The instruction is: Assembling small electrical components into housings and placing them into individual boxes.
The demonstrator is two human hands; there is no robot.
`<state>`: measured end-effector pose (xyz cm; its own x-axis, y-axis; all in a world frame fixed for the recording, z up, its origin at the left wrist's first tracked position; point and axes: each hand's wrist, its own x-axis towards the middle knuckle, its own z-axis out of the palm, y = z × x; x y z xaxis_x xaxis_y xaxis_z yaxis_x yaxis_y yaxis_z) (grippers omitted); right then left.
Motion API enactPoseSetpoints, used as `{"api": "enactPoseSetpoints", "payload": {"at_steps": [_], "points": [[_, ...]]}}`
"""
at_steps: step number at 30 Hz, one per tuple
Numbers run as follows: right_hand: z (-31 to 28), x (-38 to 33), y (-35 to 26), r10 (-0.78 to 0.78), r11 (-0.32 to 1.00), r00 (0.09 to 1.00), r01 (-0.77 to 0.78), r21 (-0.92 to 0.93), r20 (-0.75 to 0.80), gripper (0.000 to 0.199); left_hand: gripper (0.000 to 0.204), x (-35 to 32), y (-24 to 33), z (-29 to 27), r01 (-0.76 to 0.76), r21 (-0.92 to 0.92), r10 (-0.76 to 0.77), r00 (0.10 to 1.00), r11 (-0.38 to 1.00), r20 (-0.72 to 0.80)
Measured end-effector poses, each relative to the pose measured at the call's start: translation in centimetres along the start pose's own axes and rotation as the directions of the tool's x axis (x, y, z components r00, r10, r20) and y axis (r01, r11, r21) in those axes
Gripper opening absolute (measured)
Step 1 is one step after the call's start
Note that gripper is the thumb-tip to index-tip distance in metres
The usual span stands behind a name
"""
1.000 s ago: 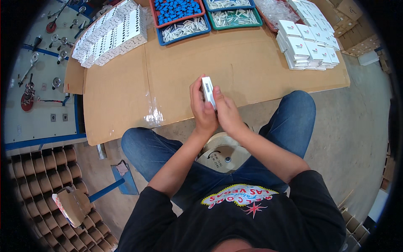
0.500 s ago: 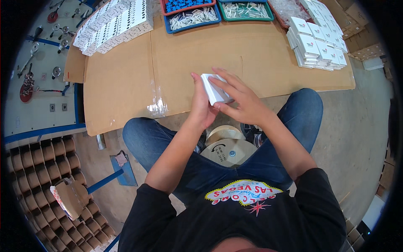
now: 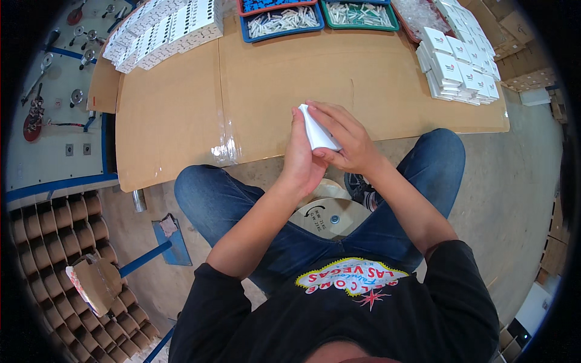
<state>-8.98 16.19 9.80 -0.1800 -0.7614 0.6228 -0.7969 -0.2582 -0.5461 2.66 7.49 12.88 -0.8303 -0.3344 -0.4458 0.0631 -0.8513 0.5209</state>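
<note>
A small white box (image 3: pixel 319 130) is held between my two hands, just above the near edge of the cardboard-covered table. My left hand (image 3: pixel 302 151) supports it from the left, with the thumb along its side. From the right, my right hand (image 3: pixel 346 138) wraps over it, fingers across the top and the thumb at the lower edge. Much of the box's right face is hidden under those fingers.
White boxes stand stacked at the table's (image 3: pixel 175 115) right (image 3: pixel 448 66) and left (image 3: pixel 175 33). Between them, at the back, are a blue tray (image 3: pixel 284 24) and a green tray (image 3: pixel 361 15) of small white parts. A wooden spool (image 3: pixel 330 218) stands between my legs.
The right hand has closed further over the white box, covering more of its face. Both hands and the box have shifted slightly right.
</note>
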Motion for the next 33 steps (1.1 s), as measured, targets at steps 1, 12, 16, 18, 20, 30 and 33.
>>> {"api": "enactPoseSetpoints", "payload": {"at_steps": [1,12,16,18,20,30,33], "points": [[0.3,0.0,0.0,-0.012,1.0,1.0,0.012,-0.002,-0.027,0.067,0.062,0.0,0.0,0.0,-0.02,0.014,0.021,1.0,1.0,-0.018],[1.2,-0.8,0.3,-0.014,1.0,0.999,0.014,0.026,-0.031,0.063,0.058,0.1,-0.4,-0.4,-0.044,0.04,0.047,0.997,0.998,-0.068],[1.5,-1.0,0.4,-0.01,0.998,0.999,0.012,0.057,-0.035,0.06,0.056,0.2,-0.7,-0.8,-0.025,0.027,0.028,0.996,0.999,-0.086],[1.6,-1.1,0.5,0.01,0.997,0.999,-0.008,0.076,-0.03,0.059,0.056,0.2,-0.6,-0.7,-0.027,0.031,0.03,0.996,0.999,-0.086],[1.6,-1.1,0.6,0.029,0.995,0.999,-0.027,0.096,-0.026,0.057,0.057,0.2,-0.4,-0.3,-0.017,0.041,0.023,0.991,0.999,-0.135],[1.3,-0.8,0.3,0.485,0.756,0.871,-0.465,0.46,0.083,0.063,0.057,1.5,-0.1,-1.7,0.008,-0.003,-0.008,0.997,1.0,-0.08],[1.4,-0.7,-0.2,0.599,0.632,0.795,-0.543,0.553,0.095,0.064,0.057,1.9,-0.6,-2.0,-0.042,0.178,0.062,0.992,0.983,-0.108]]}}
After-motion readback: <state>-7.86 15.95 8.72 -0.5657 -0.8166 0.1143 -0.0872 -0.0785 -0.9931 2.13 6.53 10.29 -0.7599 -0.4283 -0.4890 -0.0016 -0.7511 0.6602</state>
